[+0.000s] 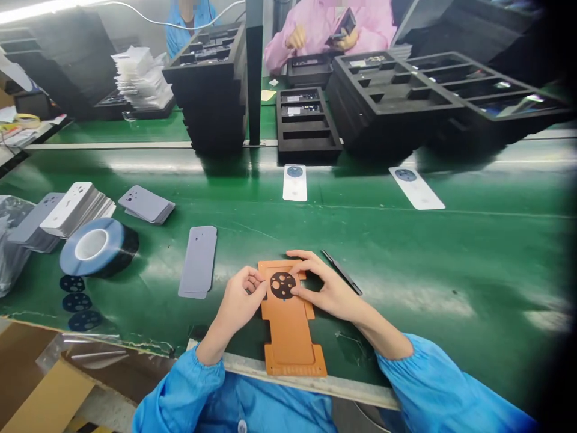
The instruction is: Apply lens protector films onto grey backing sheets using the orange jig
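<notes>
An orange phone-shaped fixture lies on the bench in front of me. Near its top is a thin black round sticker with several holes. My right hand is open over the fixture's upper right, thumb and index finger apart and touching the sticker's right edge. At the fixture's upper left edge, my left hand is closed, thumb against curled fingers; what it pinches, if anything, is too small to make out. Black tweezers lie right of my right hand. Thin grey phone back panels lie to the left.
On the left are a blue tape roll, black round stickers and stacked panels. Two white panels with dark discs lie farther back. Black trays line the far side, where a person in pink holds a phone.
</notes>
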